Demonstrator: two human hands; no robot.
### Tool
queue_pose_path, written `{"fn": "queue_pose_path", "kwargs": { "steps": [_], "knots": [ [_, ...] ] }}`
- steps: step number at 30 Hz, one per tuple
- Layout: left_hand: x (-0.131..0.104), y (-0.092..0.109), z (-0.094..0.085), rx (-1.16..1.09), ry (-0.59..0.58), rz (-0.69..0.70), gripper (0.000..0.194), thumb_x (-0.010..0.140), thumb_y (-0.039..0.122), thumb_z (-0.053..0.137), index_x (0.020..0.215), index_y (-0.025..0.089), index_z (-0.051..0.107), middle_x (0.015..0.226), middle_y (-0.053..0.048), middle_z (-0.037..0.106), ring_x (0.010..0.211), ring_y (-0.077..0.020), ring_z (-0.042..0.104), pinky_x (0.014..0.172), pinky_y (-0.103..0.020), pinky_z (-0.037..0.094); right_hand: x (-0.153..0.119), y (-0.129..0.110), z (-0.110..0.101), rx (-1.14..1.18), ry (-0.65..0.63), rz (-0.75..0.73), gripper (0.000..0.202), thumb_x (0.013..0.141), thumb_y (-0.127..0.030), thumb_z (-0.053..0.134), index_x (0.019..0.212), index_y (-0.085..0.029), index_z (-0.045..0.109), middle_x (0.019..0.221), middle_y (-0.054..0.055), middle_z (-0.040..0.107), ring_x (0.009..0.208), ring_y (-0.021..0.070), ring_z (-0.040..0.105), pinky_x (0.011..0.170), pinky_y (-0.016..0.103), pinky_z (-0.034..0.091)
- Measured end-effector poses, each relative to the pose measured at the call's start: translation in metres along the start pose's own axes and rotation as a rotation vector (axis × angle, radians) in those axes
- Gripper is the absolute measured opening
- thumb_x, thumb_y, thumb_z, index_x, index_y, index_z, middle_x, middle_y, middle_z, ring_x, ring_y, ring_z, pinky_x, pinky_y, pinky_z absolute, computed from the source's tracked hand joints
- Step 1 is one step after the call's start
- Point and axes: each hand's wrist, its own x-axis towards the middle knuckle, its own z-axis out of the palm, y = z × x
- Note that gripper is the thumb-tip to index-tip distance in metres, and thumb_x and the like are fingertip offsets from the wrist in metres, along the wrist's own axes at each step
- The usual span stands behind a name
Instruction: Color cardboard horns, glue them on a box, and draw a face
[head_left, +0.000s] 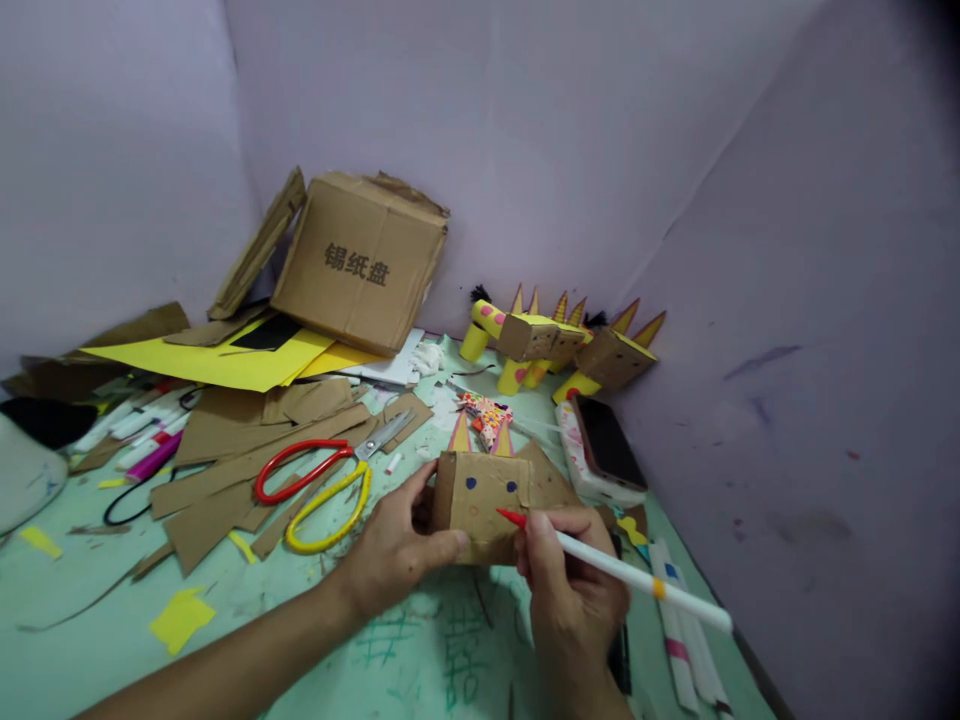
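Observation:
My left hand (397, 550) grips the left side of a small cardboard box head (487, 490), thumb across its front. The box has two blue dot eyes and two pointed yellow horns with pink edges on top. Faint reddish marks show below the eyes. In my right hand (574, 590) is a white marker (645, 580) with a red tip and an orange band. Its tip is at the box's front face, under the right eye; whether it touches cannot be made out. Red-and-yellow-handled scissors (330, 490) lie left of my left hand on cardboard scraps.
Yellow paper animals with cardboard heads (570, 345) stand at the back right. A phone (609, 440) rests on a white box to the right, with several markers (686, 640) nearer. Behind the cardboard strips (225, 450) are yellow sheets (225, 360) and a large carton (360, 260).

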Motion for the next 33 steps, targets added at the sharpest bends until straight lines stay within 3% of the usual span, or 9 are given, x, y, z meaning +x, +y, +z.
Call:
{"fn": "queue_pose_path", "kwargs": {
  "steps": [5,12,17,26,33],
  "knots": [
    [0.002,-0.004,-0.003,-0.015,-0.052,0.038,0.065,0.069,0.023,0.068,0.129,0.016,0.043,0.125,-0.010,0.060,0.114,-0.0295,0.056,0.097,-0.042,0.044,0.008,0.001,-0.011,-0.060,0.125,-0.066,0.016,0.080,-0.031,0.063,0.072,-0.018,0.059,0.055,-0.005,0.050,0.044,0.0099,0.045,0.041,0.021,0.036],
    [0.002,-0.011,-0.005,-0.030,0.034,0.007,0.083,0.065,0.032,0.072,0.136,0.012,0.033,0.128,-0.016,0.057,0.117,-0.0327,0.053,0.096,-0.043,0.045,0.027,0.003,-0.026,-0.007,0.256,-0.043,0.017,0.076,-0.033,0.066,0.079,-0.017,0.061,0.061,-0.003,0.054,0.049,0.0111,0.049,0.045,0.021,0.039],
    [0.003,-0.010,-0.006,0.024,0.116,-0.032,0.083,0.066,0.037,0.073,0.137,0.015,0.035,0.129,-0.013,0.058,0.118,-0.0320,0.053,0.096,-0.040,0.045,0.029,0.000,-0.024,0.049,0.176,0.007,0.020,0.082,-0.037,0.058,0.080,-0.017,0.058,0.057,-0.006,0.048,0.047,0.0103,0.044,0.044,0.021,0.037],
    [0.003,-0.010,-0.003,-0.045,0.032,0.003,0.084,0.066,0.033,0.070,0.138,0.012,0.032,0.128,-0.016,0.057,0.117,-0.0321,0.053,0.097,-0.043,0.044,0.023,0.003,-0.022,0.144,0.119,0.046,0.029,0.080,-0.043,0.061,0.069,-0.018,0.052,0.049,-0.007,0.047,0.042,0.0090,0.040,0.039,0.019,0.031],
    [0.002,-0.005,0.000,-0.023,0.036,0.005,0.078,0.064,0.034,0.072,0.133,0.015,0.042,0.125,-0.013,0.059,0.117,-0.0338,0.052,0.099,-0.045,0.041,0.017,0.008,-0.024,0.093,0.051,0.005,0.026,0.082,-0.039,0.061,0.068,-0.018,0.054,0.048,-0.006,0.046,0.041,0.0093,0.040,0.038,0.020,0.031]
  ]
}}
